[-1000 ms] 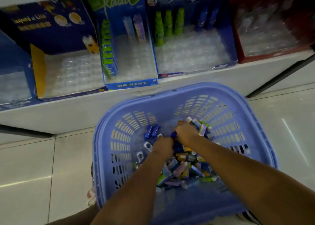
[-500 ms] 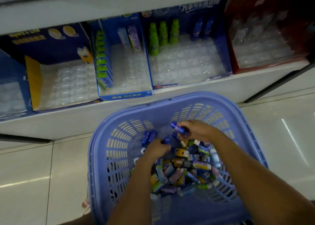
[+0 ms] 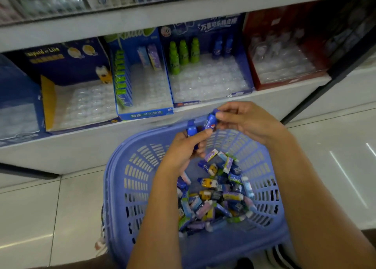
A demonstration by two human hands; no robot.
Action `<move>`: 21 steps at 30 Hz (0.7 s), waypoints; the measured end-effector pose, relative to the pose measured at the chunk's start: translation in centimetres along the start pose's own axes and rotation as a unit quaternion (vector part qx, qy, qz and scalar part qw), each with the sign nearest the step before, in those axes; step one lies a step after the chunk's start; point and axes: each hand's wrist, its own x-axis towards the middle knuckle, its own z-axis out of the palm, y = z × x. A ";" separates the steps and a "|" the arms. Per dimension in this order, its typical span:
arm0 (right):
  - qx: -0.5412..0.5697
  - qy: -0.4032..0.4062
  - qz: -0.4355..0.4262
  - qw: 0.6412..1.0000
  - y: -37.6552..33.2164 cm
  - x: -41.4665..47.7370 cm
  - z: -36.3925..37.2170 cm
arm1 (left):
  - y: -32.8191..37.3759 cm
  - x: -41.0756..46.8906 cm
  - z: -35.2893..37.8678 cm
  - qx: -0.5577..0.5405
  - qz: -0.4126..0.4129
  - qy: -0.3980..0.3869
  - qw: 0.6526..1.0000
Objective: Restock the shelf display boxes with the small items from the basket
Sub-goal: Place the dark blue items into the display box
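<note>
Head view: a white shelf (image 3: 81, 146) runs across the frame, carrying a row of display boxes, most of them showing bare clear trays. The one that matters here is the blue display box (image 3: 209, 83), with green bottle-shaped pieces (image 3: 184, 52) and two blue bottle-shaped pieces (image 3: 222, 44) standing upright along its back and the rest of its tray unfilled.

On the floor below it sits the blue basket (image 3: 126, 167), with a loose pile of small items (image 3: 215, 197) in its bottom.

Both hands are above the basket's far rim, close together. The left hand (image 3: 183, 152) has its fingers curled round one small blue bottle (image 3: 191, 129). The right hand (image 3: 250, 122) pinches a second blue bottle (image 3: 211, 120) between thumb and fingertips.

The step in hand looks like the carry from basket to shelf, picking done and placing not yet begun. Next, each bottle likely has to go up and forward into that blue display box, be turned upright and be pressed into an empty tray pocket beside the matching blue ones, one hand at a time, without knocking over those already standing.
</note>
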 end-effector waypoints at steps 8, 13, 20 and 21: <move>-0.082 0.049 -0.142 0.985 -5.6 -0.7 0.8 | 5.4 -1.6 2.8 0.076 0.123 0.023 0.989; -0.154 0.245 -0.200 0.936 -7.7 3.3 -2.9 | 6.6 -1.2 4.0 -0.010 0.074 0.059 0.995; -0.375 0.234 -0.244 0.863 -10.4 10.1 -2.9 | 6.6 -0.2 4.4 -0.192 0.015 0.078 0.978; -0.400 0.221 -0.244 0.855 -10.6 10.8 -2.8 | 6.7 -0.1 4.2 -0.200 0.014 0.081 0.976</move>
